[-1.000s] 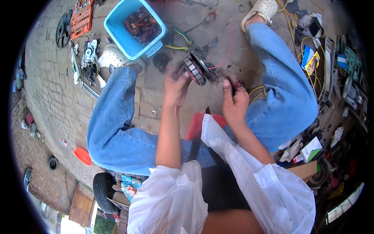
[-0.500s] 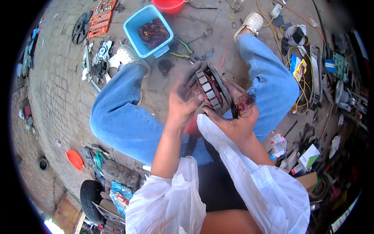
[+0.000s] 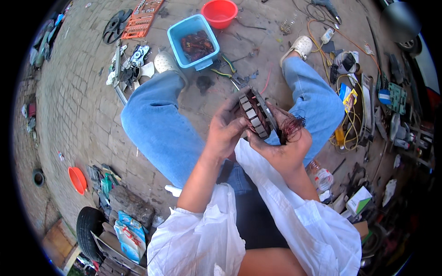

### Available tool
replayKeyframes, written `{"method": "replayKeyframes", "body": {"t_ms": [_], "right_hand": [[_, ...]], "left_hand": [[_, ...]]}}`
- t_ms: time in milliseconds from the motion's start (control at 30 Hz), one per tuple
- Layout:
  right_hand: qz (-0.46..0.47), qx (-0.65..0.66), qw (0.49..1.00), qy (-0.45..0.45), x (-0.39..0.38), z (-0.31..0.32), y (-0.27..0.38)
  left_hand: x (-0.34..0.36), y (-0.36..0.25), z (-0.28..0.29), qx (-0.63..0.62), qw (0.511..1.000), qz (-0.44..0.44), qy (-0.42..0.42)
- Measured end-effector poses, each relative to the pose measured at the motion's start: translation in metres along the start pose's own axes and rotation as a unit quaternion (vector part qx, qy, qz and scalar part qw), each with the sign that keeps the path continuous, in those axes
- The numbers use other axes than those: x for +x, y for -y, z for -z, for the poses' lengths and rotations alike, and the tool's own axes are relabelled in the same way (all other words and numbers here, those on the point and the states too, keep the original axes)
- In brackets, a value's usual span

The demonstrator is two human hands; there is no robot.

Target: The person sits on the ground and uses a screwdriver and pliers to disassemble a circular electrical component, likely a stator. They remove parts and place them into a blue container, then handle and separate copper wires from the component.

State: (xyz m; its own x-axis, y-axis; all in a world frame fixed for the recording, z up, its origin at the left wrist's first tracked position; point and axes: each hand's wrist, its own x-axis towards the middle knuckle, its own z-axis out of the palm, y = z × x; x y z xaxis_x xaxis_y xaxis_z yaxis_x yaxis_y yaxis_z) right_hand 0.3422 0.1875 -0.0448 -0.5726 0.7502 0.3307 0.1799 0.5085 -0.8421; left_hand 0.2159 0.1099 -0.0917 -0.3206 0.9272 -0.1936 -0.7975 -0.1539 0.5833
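Observation:
Above the ground between my bent knees, I hold a motor stator (image 3: 253, 117), a ring with pale metal teeth, reddish copper windings and a dark flat disc-like side. My left hand (image 3: 224, 129) grips its left side, thumb pressed near the teeth. From the right, my right hand (image 3: 287, 152) clasps the dark side, with its thumb at the lower edge. A tangle of fine copper wire (image 3: 292, 127) sticks out by that hand; whether it is attached to the stator I cannot tell. Both hands are smudged black.
Ahead stands a light-blue tub (image 3: 173, 46) with copper scraps (image 3: 198, 45) in it, beside a red basin (image 3: 219, 14). Green-yellow pliers (image 3: 225, 69) lie close to the tub. An orange tool case (image 3: 139, 23) is farther left. Cables (image 3: 317, 46) and assorted parts crowd the right.
The stator and both hands sit slightly lower and to the right in the picture. The view has shifted, showing more of the red basin. Both hands keep their hold.

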Motion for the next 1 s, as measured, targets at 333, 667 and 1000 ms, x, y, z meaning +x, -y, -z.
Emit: {"method": "replayKeyframes", "body": {"t_ms": [333, 667, 1000], "right_hand": [[-0.057, 0.09, 0.994, 0.028, 0.004, 0.0, 0.005], [-0.114, 0.146, 0.983, 0.011, 0.007, -0.001, 0.005], [-0.145, 0.135, 0.98, 0.014, 0.012, -0.001, 0.003]], "left_hand": [[-0.009, -0.006, -0.002, -0.004, 1.0, 0.013, -0.02], [-0.006, -0.015, -0.01, 0.081, 0.994, -0.023, -0.063], [-0.006, -0.019, -0.017, 0.102, 0.991, -0.019, -0.079]]}}
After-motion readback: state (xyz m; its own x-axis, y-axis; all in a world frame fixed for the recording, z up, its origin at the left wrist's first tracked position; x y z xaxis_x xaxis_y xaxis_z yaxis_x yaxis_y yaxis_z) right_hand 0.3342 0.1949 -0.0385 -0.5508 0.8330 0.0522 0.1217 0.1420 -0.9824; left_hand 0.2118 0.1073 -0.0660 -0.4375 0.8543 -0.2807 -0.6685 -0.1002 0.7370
